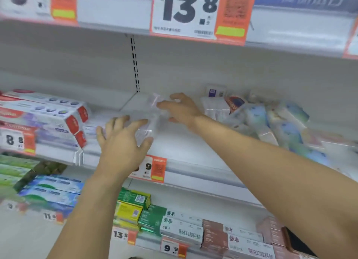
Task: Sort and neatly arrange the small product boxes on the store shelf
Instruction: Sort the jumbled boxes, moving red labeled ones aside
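Note:
Both my hands reach onto the middle shelf around a clear plastic divider that stands upright across it. My left hand has its fingers spread, touching the divider's near end. My right hand pinches the divider's far top with thumb and fingers. A jumbled heap of small pale blue and white product boxes lies tilted at the right of the shelf. Red-and-white toothpaste boxes are stacked at the left.
A price sign reading 13.8 hangs on the shelf above. The lower shelf holds green and yellow boxes, white boxes and brown boxes. A price tag sits on the middle shelf's front edge.

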A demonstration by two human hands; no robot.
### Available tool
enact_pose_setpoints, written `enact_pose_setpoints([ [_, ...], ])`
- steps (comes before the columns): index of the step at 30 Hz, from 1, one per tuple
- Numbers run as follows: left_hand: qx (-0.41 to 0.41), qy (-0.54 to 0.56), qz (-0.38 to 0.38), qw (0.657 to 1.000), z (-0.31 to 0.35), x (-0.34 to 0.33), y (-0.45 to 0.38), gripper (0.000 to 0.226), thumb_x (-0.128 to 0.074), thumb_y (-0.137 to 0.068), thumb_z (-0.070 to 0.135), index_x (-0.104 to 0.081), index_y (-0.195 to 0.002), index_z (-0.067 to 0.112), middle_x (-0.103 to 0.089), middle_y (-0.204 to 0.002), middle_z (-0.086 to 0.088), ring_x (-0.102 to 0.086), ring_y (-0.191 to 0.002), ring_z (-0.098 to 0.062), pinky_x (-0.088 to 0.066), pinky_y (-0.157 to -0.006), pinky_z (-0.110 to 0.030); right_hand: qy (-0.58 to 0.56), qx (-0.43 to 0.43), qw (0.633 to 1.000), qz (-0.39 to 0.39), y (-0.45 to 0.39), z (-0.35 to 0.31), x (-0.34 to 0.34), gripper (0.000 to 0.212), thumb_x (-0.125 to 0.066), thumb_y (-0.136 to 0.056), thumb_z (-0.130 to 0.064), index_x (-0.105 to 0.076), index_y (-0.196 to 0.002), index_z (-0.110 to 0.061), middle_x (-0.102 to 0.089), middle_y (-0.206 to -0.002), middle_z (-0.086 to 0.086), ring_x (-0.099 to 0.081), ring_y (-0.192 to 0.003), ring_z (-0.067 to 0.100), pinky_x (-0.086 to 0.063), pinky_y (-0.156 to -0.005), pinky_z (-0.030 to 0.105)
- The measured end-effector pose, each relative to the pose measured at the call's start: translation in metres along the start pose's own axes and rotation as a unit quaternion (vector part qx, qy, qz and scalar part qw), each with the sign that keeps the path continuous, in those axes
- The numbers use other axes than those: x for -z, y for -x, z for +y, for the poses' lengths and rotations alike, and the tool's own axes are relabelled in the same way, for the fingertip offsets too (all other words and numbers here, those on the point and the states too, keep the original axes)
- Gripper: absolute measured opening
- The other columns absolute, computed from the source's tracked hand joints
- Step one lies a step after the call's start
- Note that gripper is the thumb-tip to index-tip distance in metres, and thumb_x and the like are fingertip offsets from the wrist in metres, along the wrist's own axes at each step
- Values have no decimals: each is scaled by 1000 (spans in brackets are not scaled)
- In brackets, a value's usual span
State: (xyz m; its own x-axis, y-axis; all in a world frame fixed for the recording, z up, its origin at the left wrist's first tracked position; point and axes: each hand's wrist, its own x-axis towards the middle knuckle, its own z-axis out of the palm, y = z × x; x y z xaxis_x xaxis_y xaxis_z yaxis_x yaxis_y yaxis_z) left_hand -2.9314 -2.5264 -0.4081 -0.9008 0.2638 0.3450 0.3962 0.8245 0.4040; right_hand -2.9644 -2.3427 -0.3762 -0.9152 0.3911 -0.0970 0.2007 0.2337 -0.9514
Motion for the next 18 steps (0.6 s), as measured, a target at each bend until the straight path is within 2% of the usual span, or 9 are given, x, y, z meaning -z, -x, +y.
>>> enact_pose_setpoints([
  [2,1,-2,2,1000,1,0,-1,45,-65,-84,46,-58,-128,40,-45,-143,-7,-28,-137,-30,-12,-115,-56,47,33,998,-9,-2,-2,-5,52,-80,-75,-29,-61,-122,-20,-59,-107,-5,-63,-100,16,-57,-92,42],
  [5,13,5,4,1000,4,2,-1,41,-63,-85,47,-60,-125,41,-46,-140,-8,-30,-135,-30,-13,-114,-58,130,79,988,-25,5,-10,-3,13,-75,-77,-22,-74,-87,-14,-66,-86,-4,-65,-89,16,-58,-87,40],
  [6,16,3,0,1000,5,2,0,41,-62,-85,48,-60,-125,41,-45,-140,-7,-29,-136,-30,-12,-115,-58,146,93,985,-14,7,-12,2,14,-73,-78,-18,-74,-86,-6,-69,-84,2,-66,-86,19,-57,-86,40],
  [8,22,3,-7,1000,9,3,1,42,-62,-85,49,-60,-126,41,-44,-142,-7,-27,-138,-30,-9,-115,-58,179,117,976,33,8,-10,18,18,-66,-81,-9,-73,-94,2,-73,-97,12,-68,-96,28,-55,-87,39],
  [10,13,14,15,1000,13,4,-1,42,-63,-84,48,-62,-124,37,-46,-139,-7,-29,-136,-31,-11,-114,-58,235,124,962,68,7,-7,44,25,-58,-84,-7,-73,-105,-5,-71,-115,9,-64,-109,26,-52,-95,33],
  [11,-6,31,40,999,18,3,-3,40,-62,-83,47,-64,-121,34,-50,-136,-7,-33,-132,-32,-17,-113,-54,271,125,951,85,7,-6,59,28,-58,-85,-9,-71,-110,-8,-68,-121,7,-62,-114,24,-48,-98,29],
  [14,-80,142,88,983,48,-1,-10,33,-60,-80,36,-70,-108,21,-62,-118,-5,-51,-115,-28,-30,-96,-23,405,102,902,110,2,-4,109,29,-62,-85,-15,-69,-112,-6,-66,-121,10,-59,-116,29,-45,-97,28],
  [16,-119,183,39,975,73,-14,-9,25,-65,-84,28,-70,-107,19,-65,-111,0,-57,-108,-22,-33,-88,-16,447,72,885,111,-2,-1,140,31,-66,-82,-19,-68,-111,-9,-66,-117,12,-62,-105,29,-49,-85,30],
  [18,-136,201,-20,970,94,-33,-7,31,-66,-85,28,-66,-115,20,-63,-115,3,-59,-107,-17,-42,-87,-22,412,40,906,93,-5,5,161,43,-74,-78,-31,-61,-118,-22,-62,-117,3,-61,-101,21,-48,-81,27],
])
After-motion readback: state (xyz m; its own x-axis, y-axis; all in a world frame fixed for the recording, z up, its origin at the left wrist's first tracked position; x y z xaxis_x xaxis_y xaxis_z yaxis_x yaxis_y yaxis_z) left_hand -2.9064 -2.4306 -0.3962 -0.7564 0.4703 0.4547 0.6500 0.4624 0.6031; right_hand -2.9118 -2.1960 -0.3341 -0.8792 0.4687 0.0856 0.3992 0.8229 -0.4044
